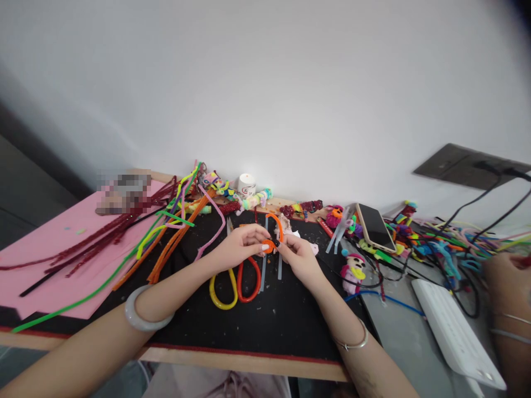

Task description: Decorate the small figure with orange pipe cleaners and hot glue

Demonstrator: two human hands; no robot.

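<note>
Over the black mat [290, 326], my left hand [243, 244] and my right hand [299, 257] meet, fingers pinched. Between them is an orange pipe cleaner [275, 219]; its free end arches upward and its lower part is wound into a small coil at my left fingertips. A small dark bit shows at my right fingertips, too small to name. Just below my left hand lie scissors [249, 281] with one yellow and one red handle, their blades partly covered by the hand. Thin translucent sticks [280, 268] lie under my hands.
Left, pipe cleaners [166, 243] spread over pink sheets [37, 243]. A paper cup [246, 185] stands by the wall. Right are a phone [375, 227], a pipe-cleaner figure [353, 273], tangled cables, a white power strip [456, 331] and another person's hand [506, 282].
</note>
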